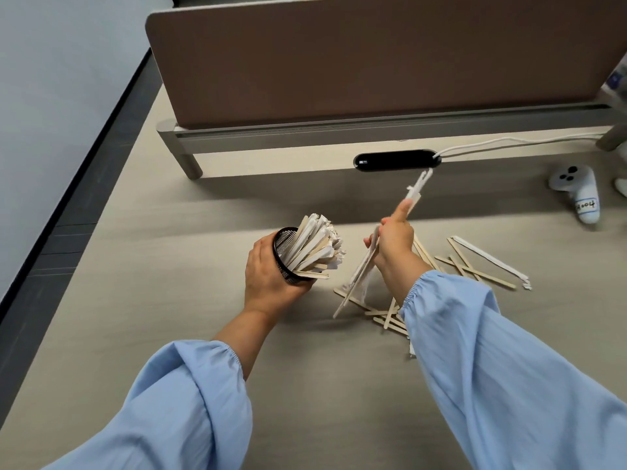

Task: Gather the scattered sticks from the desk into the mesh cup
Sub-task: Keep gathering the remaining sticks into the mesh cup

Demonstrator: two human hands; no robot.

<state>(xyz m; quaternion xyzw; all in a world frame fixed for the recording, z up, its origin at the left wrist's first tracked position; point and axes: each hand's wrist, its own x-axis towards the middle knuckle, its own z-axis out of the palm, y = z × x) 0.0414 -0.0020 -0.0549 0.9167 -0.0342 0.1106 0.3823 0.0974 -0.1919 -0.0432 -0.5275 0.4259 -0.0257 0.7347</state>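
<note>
My left hand (268, 269) grips a black mesh cup (284, 256), tilted toward the right, packed with wooden and paper-wrapped sticks (315, 247). My right hand (395, 237) is just right of the cup and holds a few long sticks (364, 269) upright above the desk; their upper ends reach toward the back. Several more sticks (475, 266) lie scattered on the desk to the right, and others (386, 315) lie under my right forearm.
A brown divider panel (373, 59) on a grey rail stands at the back. A black oval cable port (395, 161) with a white cable (509, 142) sits below it. A white controller (578, 193) lies at the far right. The desk's left edge (78, 232) drops off.
</note>
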